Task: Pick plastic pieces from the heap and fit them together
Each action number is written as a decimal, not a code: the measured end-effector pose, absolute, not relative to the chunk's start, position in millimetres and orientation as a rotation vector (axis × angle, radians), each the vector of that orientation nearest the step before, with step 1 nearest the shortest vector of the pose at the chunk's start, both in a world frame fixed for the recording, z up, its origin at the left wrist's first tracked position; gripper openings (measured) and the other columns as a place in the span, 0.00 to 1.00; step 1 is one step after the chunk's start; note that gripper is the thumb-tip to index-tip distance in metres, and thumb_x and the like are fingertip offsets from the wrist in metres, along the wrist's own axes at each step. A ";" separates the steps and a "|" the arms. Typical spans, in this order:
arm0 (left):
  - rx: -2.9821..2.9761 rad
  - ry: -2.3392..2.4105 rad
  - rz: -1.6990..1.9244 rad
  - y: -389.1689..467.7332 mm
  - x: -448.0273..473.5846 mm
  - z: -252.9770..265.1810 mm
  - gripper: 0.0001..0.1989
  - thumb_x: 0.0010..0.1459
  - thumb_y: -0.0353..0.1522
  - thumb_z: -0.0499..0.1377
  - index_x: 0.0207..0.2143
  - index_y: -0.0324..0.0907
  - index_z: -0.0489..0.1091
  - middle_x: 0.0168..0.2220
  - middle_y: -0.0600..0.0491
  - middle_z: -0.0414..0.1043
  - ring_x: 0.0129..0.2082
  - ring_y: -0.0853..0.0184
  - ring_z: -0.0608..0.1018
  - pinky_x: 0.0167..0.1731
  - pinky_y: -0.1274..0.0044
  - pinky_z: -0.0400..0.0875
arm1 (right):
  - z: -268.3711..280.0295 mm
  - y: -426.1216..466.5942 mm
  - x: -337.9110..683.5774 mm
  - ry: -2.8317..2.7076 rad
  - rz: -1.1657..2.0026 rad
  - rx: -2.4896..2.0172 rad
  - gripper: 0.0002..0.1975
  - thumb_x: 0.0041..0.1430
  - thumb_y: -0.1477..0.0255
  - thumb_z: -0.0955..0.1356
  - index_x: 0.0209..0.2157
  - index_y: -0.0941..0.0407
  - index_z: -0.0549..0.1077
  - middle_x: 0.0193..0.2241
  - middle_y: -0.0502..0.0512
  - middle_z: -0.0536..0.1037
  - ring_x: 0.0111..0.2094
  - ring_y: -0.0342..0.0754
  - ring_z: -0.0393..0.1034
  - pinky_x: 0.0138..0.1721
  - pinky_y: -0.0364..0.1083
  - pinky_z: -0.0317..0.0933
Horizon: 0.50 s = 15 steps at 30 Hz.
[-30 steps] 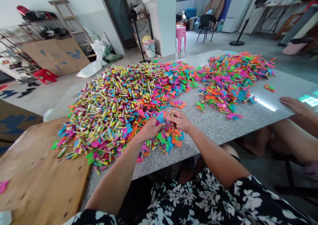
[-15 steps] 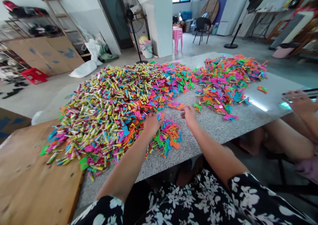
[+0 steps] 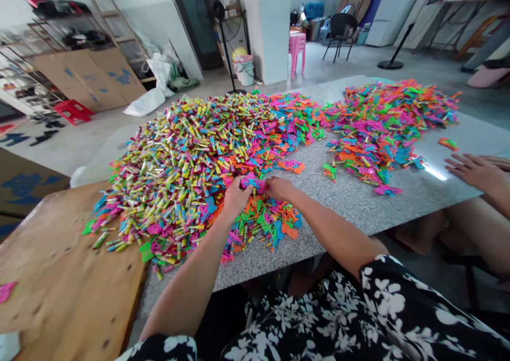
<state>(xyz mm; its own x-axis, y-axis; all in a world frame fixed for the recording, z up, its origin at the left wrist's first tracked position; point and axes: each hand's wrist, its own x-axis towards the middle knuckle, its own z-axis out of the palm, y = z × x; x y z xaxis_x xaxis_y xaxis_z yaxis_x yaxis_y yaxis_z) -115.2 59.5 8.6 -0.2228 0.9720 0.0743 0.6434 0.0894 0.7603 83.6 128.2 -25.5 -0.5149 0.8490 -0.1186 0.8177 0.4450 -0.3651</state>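
Note:
My left hand is closed, thumb and fingers pinching a small bunch of pink and blue plastic pieces. From the other side, the bent fingers of my right hand close on the same bunch; exactly which piece each hand grips is too small to tell. Below them lies a loose heap of flat orange, green, pink and blue plastic pieces. Beside my left hand rises a big pile of small tubes with yellow, blue and green wrapping and dark red ends.
A second heap of coloured plastic pieces lies on the right of the speckled stone table. Another person's hands rest at its right edge. A wooden board adjoins on the left. A small green-orange bunch lies apart.
My right hand has moved left to meet my left hand, and a pink and blue bunch now shows between them. The view has turned slightly; the other person's hand lies flatter on the table.

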 end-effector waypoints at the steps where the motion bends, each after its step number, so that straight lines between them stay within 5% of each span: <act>1: 1.470 1.829 1.037 55.4 -117.9 9.2 0.19 0.59 0.39 0.66 0.51 0.43 0.74 0.37 0.54 0.78 0.37 0.64 0.79 0.39 0.74 0.72 | -26.4 123.3 84.4 -2.650 0.553 -1.470 0.19 0.67 0.61 0.70 0.54 0.56 0.82 0.52 0.67 0.83 0.49 0.59 0.79 0.46 0.47 0.69; 8: 0.900 1.287 1.197 39.6 -118.6 17.8 0.31 0.43 0.47 0.75 0.44 0.43 0.69 0.33 0.56 0.76 0.30 0.68 0.78 0.32 0.75 0.73 | -20.3 109.7 108.1 -2.641 0.506 -1.447 0.08 0.63 0.72 0.73 0.38 0.59 0.86 0.45 0.71 0.83 0.50 0.61 0.78 0.52 0.50 0.67; 12: 0.972 1.295 1.218 38.8 -107.3 19.8 0.30 0.46 0.48 0.74 0.45 0.43 0.69 0.32 0.56 0.75 0.30 0.68 0.77 0.32 0.75 0.72 | -5.7 101.1 112.8 -1.918 0.848 -1.374 0.15 0.68 0.59 0.69 0.39 0.55 0.83 0.36 0.58 0.83 0.38 0.52 0.77 0.41 0.47 0.68; 15: 1.210 1.327 1.210 37.5 -99.0 21.9 0.23 0.51 0.47 0.72 0.41 0.42 0.72 0.31 0.58 0.73 0.31 0.69 0.75 0.34 0.76 0.71 | 6.2 88.8 110.3 -1.354 1.141 -1.177 0.17 0.64 0.54 0.69 0.36 0.53 0.76 0.22 0.47 0.74 0.23 0.46 0.68 0.26 0.44 0.63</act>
<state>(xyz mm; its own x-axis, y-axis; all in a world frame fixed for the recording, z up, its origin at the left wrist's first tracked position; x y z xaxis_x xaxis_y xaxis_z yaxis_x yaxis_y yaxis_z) -99.0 37.5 21.9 -0.0725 0.9972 -0.0203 0.0715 0.0255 0.9971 110.3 88.8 6.2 -0.0594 0.9944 0.0875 0.0828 0.0923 -0.9923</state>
